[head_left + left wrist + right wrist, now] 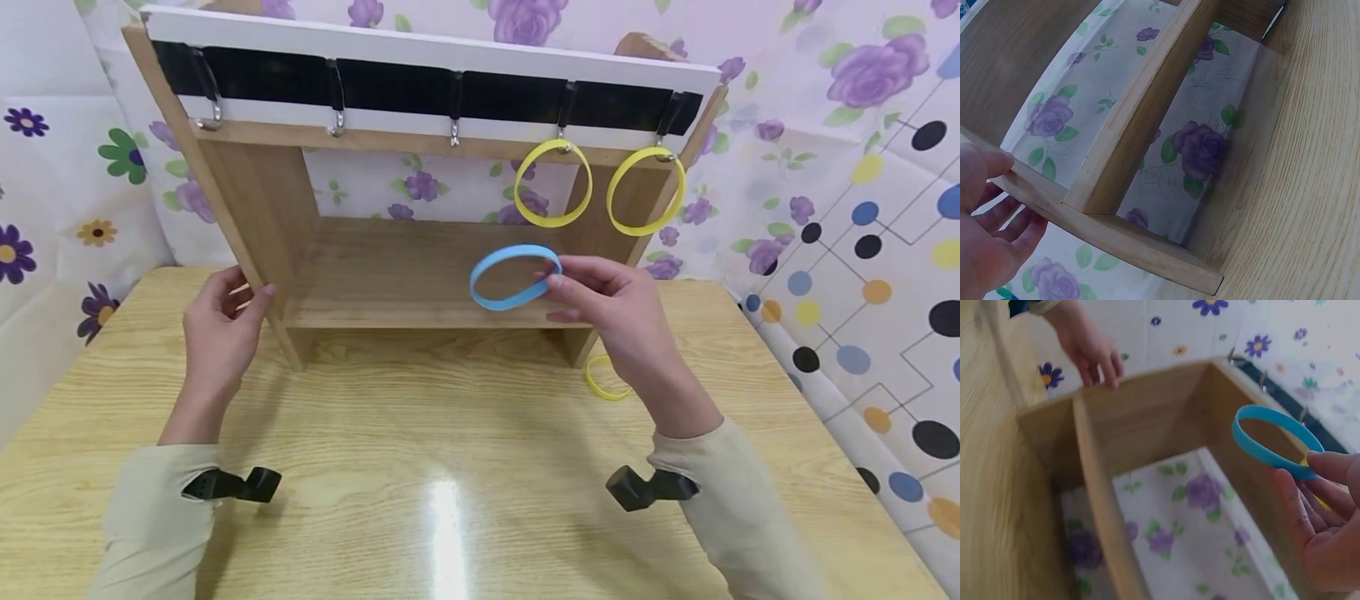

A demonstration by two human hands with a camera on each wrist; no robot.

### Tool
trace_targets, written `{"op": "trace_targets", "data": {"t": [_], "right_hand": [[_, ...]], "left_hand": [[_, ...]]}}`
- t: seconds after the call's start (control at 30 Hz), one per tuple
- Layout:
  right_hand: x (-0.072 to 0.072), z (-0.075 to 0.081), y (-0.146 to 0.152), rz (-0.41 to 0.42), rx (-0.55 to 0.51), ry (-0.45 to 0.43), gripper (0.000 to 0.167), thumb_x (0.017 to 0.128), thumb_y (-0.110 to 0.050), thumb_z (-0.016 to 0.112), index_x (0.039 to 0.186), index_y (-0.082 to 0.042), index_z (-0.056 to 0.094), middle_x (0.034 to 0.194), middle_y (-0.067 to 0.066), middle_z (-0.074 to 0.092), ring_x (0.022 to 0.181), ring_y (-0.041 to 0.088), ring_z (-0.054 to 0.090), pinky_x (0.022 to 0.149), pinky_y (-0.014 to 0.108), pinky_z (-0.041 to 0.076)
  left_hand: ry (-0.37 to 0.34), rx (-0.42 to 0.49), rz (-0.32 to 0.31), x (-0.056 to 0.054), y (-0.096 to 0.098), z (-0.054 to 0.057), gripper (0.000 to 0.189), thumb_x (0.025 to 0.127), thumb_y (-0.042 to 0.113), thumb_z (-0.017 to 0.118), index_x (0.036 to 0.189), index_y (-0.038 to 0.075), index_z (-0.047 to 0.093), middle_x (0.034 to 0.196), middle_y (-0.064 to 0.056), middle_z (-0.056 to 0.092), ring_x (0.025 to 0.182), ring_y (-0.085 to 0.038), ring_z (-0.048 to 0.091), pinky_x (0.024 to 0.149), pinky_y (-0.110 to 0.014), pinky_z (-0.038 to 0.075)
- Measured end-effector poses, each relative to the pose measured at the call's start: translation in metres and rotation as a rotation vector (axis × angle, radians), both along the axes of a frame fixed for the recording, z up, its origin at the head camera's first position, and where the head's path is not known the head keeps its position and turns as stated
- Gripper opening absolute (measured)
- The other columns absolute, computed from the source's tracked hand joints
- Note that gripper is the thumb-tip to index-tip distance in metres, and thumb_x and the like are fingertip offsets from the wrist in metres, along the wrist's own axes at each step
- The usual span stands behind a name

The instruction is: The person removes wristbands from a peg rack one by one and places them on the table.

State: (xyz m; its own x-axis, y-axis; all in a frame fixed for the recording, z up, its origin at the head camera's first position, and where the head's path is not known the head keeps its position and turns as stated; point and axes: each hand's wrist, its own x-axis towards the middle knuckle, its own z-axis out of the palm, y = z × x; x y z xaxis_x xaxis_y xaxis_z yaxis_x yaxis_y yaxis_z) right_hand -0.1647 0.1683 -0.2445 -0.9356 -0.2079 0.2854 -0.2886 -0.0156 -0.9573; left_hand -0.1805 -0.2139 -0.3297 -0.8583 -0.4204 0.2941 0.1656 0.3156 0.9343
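Note:
A blue wristband (491, 302) is pinched between the thumb and fingers of my right hand (626, 312), held in front of the wooden rack (390, 312). The right wrist view shows the same blue band (1254, 447) as an open loop clear of the wood. My left hand (225, 329) holds the left side panel of the rack, thumb on one face and fingers on the other, as the left wrist view shows too. Two yellow wristbands (525, 208) hang from the two rightmost metal hooks. The other hooks (454, 133) along the top bar carry nothing.
Another yellow wristband (600, 392) lies on the table (360, 467) by the rack's right foot. A white top bar with a black strip (270, 79) bears the hooks. Flowered sheeting (772, 192) stands behind, and dotted sheeting (847, 333) borders the right.

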Motion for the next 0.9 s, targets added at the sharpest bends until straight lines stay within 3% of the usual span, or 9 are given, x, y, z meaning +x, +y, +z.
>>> {"op": "trace_targets", "data": {"t": [0.27, 0.5, 0.57, 0.8, 0.9], "right_hand": [[-0.006, -0.027, 0.033, -0.078, 0.036, -0.094, 0.013, 0.091, -0.012, 0.069, 0.102, -0.009, 0.073, 0.092, 0.005, 0.070, 0.085, 0.017, 0.068, 0.071, 0.031, 0.058], [-0.012, -0.050, 0.060, -0.143, 0.078, -0.200, 0.044, 0.092, -0.017, 0.068, 0.123, 0.012, 0.056, 0.095, 0.001, 0.071, 0.087, 0.011, 0.065, 0.066, 0.023, 0.054], [-0.014, -0.057, 0.067, -0.151, 0.083, -0.221, 0.046, 0.092, -0.019, 0.068, 0.125, 0.012, 0.055, 0.096, 0.000, 0.071, 0.086, 0.010, 0.065, 0.064, 0.021, 0.052], [-0.020, -0.078, 0.099, -0.199, 0.111, -0.260, 0.014, 0.093, -0.023, 0.067, 0.104, -0.017, 0.072, 0.093, -0.006, 0.069, 0.085, 0.007, 0.063, 0.062, 0.019, 0.047], [-0.021, -0.085, 0.114, -0.224, 0.140, -0.285, 0.012, 0.092, -0.028, 0.067, 0.103, -0.022, 0.070, 0.095, -0.007, 0.068, 0.087, 0.007, 0.062, 0.066, 0.020, 0.048]], "left_hand": [[0.025, 0.015, 0.003, 0.001, 0.000, 0.000, 0.039, 0.093, 0.010, 0.062, 0.131, 0.001, 0.055, 0.117, -0.001, 0.057, 0.105, -0.009, 0.058, 0.087, -0.019, 0.048], [0.030, 0.012, -0.007, 0.001, 0.001, -0.001, 0.039, 0.093, 0.009, 0.062, 0.131, 0.001, 0.055, 0.116, 0.000, 0.057, 0.106, -0.009, 0.058, 0.087, -0.019, 0.048], [0.028, 0.009, -0.002, 0.001, 0.001, -0.001, 0.039, 0.093, 0.009, 0.062, 0.131, 0.001, 0.055, 0.116, 0.000, 0.057, 0.105, -0.009, 0.058, 0.087, -0.019, 0.048], [0.028, 0.009, 0.005, 0.002, 0.001, 0.000, 0.038, 0.093, 0.009, 0.062, 0.130, 0.001, 0.055, 0.115, 0.000, 0.057, 0.104, -0.009, 0.058, 0.087, -0.019, 0.048], [0.029, 0.013, 0.004, 0.002, 0.001, 0.000, 0.038, 0.093, 0.009, 0.061, 0.130, 0.001, 0.055, 0.116, 0.000, 0.057, 0.105, -0.009, 0.058, 0.088, -0.019, 0.048]]}}
